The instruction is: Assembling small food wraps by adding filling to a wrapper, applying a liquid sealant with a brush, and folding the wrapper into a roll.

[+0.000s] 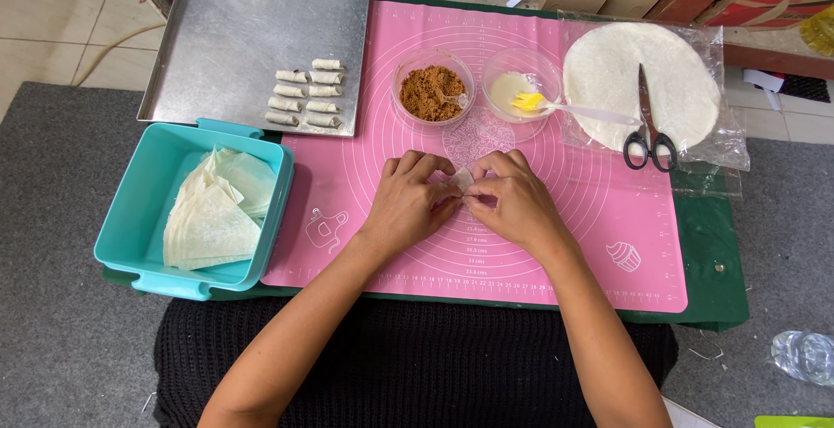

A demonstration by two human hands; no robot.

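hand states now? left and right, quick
Left hand: fingers pinched shut on the small wrapper piece over the pink mat.
Right hand: also pinched shut on the same wrapper piece.

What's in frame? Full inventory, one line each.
baking mat: 1, pink, centre
metal tray: 1, silver, top left
rolls: about 9, pale, on tray
container: 1, teal, left
cut wrappers: stack, white, in container
filling bowl: 1, clear, brown crumbs
paste bowl: 1, clear, holds yellow brush
round wrappers: stack, white, top right
scissors: 1, black-handled, on wrappers
left hand: pinching small wrapper piece
right hand: same piece
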